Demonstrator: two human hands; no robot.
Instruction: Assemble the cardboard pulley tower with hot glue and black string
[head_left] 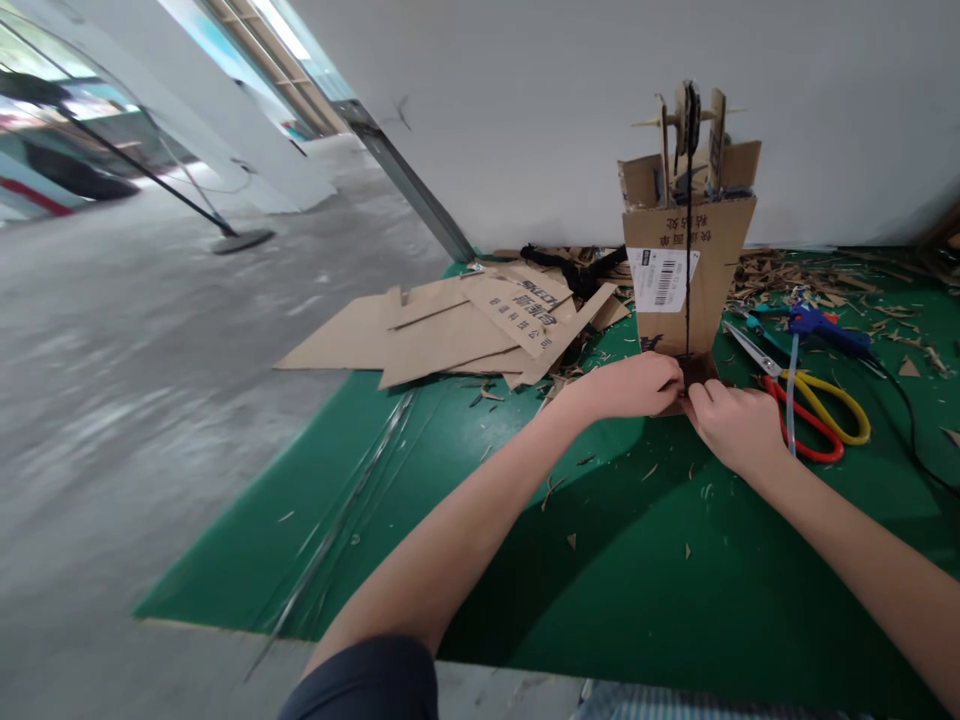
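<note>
"Both the left hand (654,385) and the right hand (739,425) were so close together; why?"

"Their fingers, nearly closed, met near the lower end of the black cord (688,260), perhaps to control it. Whether they pinched it, I could not tell."

"And this cord?"

"It ran down from the cardboard pulley (681,120), before the upright cardboard tower (720,255), which probably gave height. Scissors (771,368) and glue gun (829,328) lay at the right, probably for easy reach."

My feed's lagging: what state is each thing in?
Cardboard structure: upright
Black string: running straight down
Scissors: lying flat, blades looking closed
Glue gun: lying down, glue stick protruding
Cardboard sheets: flat, loosely overlapping
Table: littered with scraps
Left hand, right hand: at structure's foot, grip hidden
</note>
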